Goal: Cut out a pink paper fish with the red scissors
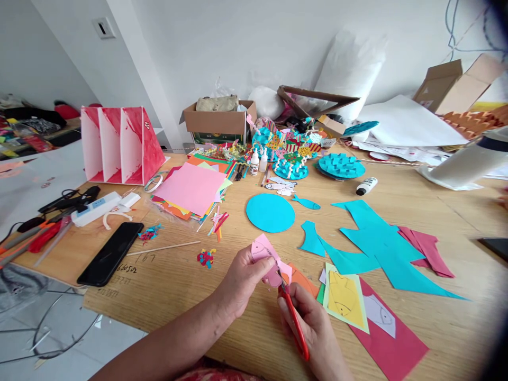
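Apparently in the middle of cutting out a shape: working red-handled scissors [296, 323] into pink paper [260, 248], seemingly along a drawn fish outline. Held up in front of the body, just above the near edge of the counter [174, 296], between both hands. With left grip [244, 283], pinching the paper firmly between thumb and fingers; with right grip [309, 317], closed round the red handles. Cannot tell how far apart the blades stand, being partly hidden at the paper.

Likely calls for small, steady snips next, turning the paper with the left rather than twisting the scissors, and keeping fingertips clear of the blades. Should go gently round any tight curve, to avoid tearing or clipping past the line.

As for looks: thin, pale pink, marked with a small dark eye near the upper left end, a curved line behind, and dark hatching beside the thumb. Bends or overlaps near the blades, hard to say which. Looks unfinished, probably with spare edge left to trim.
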{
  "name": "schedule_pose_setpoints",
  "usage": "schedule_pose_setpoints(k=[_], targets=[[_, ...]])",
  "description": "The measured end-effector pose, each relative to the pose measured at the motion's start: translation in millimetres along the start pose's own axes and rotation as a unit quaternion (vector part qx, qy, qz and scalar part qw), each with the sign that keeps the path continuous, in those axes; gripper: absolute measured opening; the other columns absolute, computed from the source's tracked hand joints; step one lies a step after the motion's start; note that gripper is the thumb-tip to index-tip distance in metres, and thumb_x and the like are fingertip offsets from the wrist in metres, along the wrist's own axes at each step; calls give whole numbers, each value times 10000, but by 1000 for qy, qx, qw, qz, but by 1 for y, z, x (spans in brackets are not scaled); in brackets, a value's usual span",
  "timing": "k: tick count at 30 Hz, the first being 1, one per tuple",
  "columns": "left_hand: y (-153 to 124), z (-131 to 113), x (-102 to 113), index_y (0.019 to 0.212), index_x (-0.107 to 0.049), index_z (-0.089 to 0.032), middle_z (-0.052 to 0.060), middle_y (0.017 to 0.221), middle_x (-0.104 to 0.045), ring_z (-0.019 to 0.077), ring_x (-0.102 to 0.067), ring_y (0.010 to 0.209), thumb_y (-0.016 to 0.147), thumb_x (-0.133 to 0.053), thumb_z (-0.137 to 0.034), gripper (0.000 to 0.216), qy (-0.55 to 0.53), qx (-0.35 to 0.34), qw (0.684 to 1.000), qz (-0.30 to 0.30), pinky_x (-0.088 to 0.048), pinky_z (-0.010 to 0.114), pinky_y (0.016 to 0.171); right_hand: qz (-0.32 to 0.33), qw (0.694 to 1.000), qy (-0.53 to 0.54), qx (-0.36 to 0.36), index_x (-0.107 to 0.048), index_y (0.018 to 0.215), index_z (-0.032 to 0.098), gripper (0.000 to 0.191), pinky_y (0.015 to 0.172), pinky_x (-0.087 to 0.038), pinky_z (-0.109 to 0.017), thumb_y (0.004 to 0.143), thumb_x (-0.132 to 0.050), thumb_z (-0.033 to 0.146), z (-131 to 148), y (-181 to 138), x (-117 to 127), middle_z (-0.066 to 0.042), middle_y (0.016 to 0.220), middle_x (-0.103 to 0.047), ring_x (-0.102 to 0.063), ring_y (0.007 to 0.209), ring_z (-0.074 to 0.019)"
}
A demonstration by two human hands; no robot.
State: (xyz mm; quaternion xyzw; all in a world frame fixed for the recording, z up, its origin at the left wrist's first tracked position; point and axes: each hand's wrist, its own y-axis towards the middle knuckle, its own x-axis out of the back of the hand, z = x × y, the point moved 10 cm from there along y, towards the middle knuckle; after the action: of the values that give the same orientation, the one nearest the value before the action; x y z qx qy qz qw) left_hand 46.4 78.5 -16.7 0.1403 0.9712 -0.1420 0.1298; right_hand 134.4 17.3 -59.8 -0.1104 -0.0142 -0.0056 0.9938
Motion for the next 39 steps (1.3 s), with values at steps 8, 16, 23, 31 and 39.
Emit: schedule_pose_setpoints(k=[8, 16, 23, 31, 39], targets=[[-2, -2, -3, 515, -482, -158, -25, 494, -470, 99, -406, 505, 690, -541, -252, 207, 23, -3, 1000, 6, -317, 227, 536, 16, 1000, 4, -5, -499, 698, 187, 348, 427, -251, -214, 771, -521, 527, 3, -1, -3, 63, 544, -345, -314, 478, -93], [0, -1, -3, 549, -484, -155, -29, 509, -463, 95, -395, 511, 675, -539, -256, 171, 26, 4, 1000, 2, -311, 221, 529, 21, 1000, 10, 7, -477, 709, 190, 345, 426, -220, -214, 789, -505, 525, 3, -1, -4, 69, 551, -319, -277, 484, -88], [1, 5, -2, 627, -502, -149, -33, 567, -478, 94, -411, 540, 678, -562, -268, 143, 9, 10, 1000, 6, -328, 216, 549, 24, 999, 23, 14, -450, 673, 200, 374, 410, -221, -216, 770, -504, 557, -2, 2, -5, 76, 527, -309, -296, 449, -87], [1, 3, 5, 679, -493, -149, -27, 618, -464, 99, -393, 583, 724, -514, -269, 130, 48, -28, 998, -3, -329, 224, 575, 24, 1000, 9, 12, -456, 663, 196, 374, 394, -215, -208, 775, -499, 549, -2, 2, -4, 78, 504, -315, -293, 431, -81], [1, -3, -2, 691, -519, -140, -15, 640, -501, 104, -420, 598, 706, -501, -253, 115, 71, -16, 997, 26, -342, 219, 584, 17, 999, 24, 15, -532, 755, 183, 339, 403, -254, -204, 764, -534, 523, 5, 1, -4, 66, 526, -355, -320, 451, -87]])
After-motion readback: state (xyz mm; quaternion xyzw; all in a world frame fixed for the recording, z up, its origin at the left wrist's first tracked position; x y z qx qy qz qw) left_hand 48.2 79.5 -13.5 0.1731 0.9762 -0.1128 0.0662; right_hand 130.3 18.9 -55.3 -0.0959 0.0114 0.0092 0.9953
